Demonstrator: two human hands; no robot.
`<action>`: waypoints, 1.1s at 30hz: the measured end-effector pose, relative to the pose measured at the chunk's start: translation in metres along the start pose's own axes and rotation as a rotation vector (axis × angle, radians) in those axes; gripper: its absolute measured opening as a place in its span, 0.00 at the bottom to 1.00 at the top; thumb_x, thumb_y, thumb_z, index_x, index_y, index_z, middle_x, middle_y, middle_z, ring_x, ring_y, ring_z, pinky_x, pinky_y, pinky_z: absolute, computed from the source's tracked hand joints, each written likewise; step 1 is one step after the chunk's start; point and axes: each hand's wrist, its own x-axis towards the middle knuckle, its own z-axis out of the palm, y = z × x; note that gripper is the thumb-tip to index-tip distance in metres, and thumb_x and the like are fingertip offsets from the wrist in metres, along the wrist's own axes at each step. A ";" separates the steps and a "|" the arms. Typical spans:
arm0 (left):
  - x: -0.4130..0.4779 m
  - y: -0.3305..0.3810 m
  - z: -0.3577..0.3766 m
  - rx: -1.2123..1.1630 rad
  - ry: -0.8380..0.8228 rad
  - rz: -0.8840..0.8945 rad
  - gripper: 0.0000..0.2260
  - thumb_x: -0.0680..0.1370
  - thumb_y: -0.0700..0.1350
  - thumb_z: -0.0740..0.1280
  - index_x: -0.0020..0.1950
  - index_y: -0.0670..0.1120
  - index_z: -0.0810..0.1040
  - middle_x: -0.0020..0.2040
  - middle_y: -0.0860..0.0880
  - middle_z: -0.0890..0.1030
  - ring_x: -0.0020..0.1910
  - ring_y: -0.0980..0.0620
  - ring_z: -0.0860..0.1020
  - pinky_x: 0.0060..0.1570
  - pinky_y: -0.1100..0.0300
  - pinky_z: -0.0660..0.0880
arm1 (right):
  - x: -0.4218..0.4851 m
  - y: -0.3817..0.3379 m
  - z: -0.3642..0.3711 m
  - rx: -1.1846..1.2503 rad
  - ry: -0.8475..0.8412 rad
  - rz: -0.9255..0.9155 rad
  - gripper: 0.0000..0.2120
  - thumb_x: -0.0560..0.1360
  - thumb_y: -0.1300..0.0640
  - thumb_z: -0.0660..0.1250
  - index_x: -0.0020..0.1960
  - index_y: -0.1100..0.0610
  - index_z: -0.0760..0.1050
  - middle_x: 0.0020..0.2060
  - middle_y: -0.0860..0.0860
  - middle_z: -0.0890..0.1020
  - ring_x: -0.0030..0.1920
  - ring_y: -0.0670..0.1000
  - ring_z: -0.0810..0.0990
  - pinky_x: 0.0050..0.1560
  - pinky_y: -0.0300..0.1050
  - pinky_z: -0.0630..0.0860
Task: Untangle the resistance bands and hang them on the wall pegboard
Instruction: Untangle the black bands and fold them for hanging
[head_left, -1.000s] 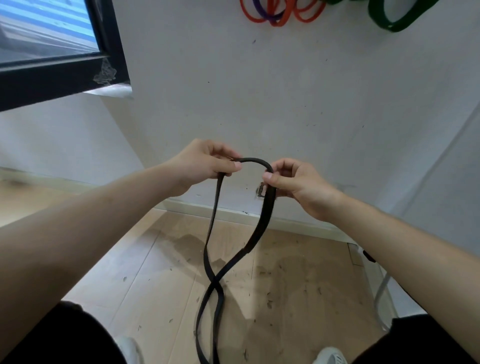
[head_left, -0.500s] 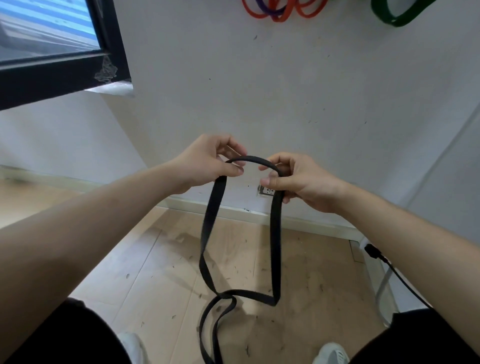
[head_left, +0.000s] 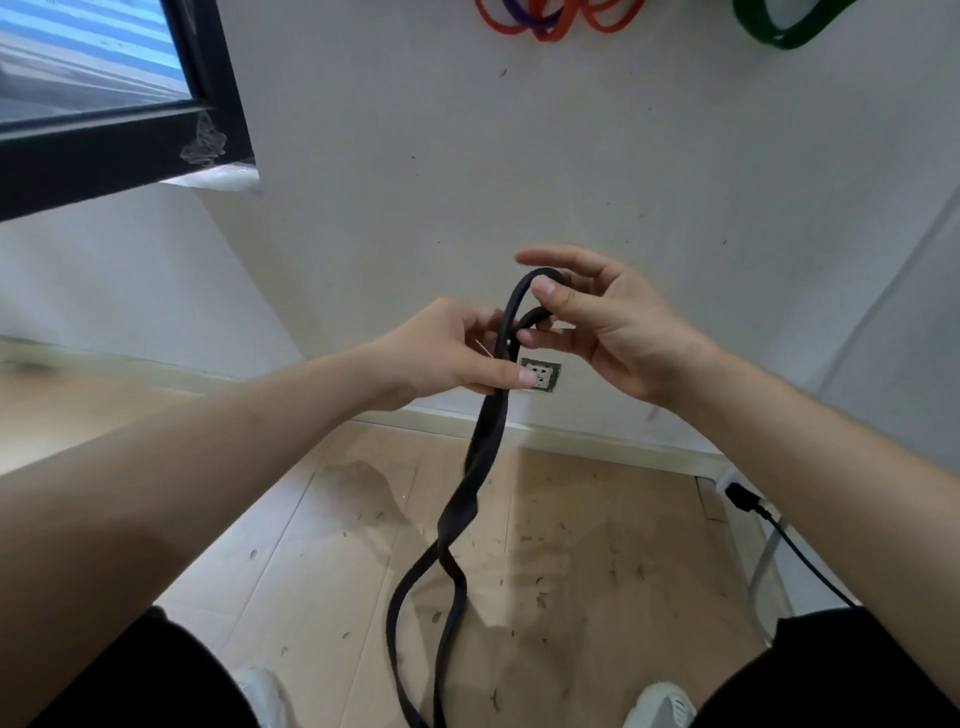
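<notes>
A long black resistance band hangs from both hands in front of me, twisted on itself halfway down, and runs off the bottom edge. My left hand pinches both strands together just below the top loop. My right hand holds the top loop between thumb and fingers, its index finger stretched out. High on the white wall hang orange and purple bands and a green band, cut by the top edge.
A dark-framed window fills the upper left. A wall socket sits just behind the hands. A black plug and cable lie at the right by a white frame. Below is the wooden floor and my shoes.
The hands have come together. The band's wide open loop has closed into two strands gathered in the left hand. The right hand has risen and opened its fingers around the top loop.
</notes>
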 end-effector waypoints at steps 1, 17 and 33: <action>0.002 0.000 0.002 -0.016 0.017 0.015 0.14 0.72 0.39 0.77 0.57 0.40 0.82 0.35 0.55 0.81 0.39 0.57 0.83 0.44 0.63 0.79 | 0.000 -0.002 0.000 0.005 0.005 -0.016 0.15 0.72 0.61 0.71 0.58 0.60 0.80 0.43 0.55 0.74 0.40 0.54 0.78 0.47 0.47 0.83; 0.013 0.016 0.012 -0.108 0.189 0.120 0.10 0.76 0.42 0.74 0.52 0.37 0.80 0.33 0.46 0.79 0.33 0.51 0.78 0.39 0.61 0.79 | -0.012 -0.028 -0.033 0.106 0.141 -0.078 0.12 0.78 0.73 0.58 0.51 0.64 0.79 0.45 0.59 0.81 0.47 0.57 0.82 0.52 0.46 0.81; 0.001 0.009 0.004 0.033 0.098 0.081 0.03 0.76 0.43 0.74 0.46 0.43 0.85 0.35 0.47 0.79 0.32 0.48 0.77 0.35 0.57 0.77 | -0.024 -0.012 -0.024 -0.511 -0.045 0.187 0.18 0.79 0.47 0.64 0.62 0.59 0.74 0.55 0.63 0.81 0.48 0.60 0.84 0.54 0.60 0.80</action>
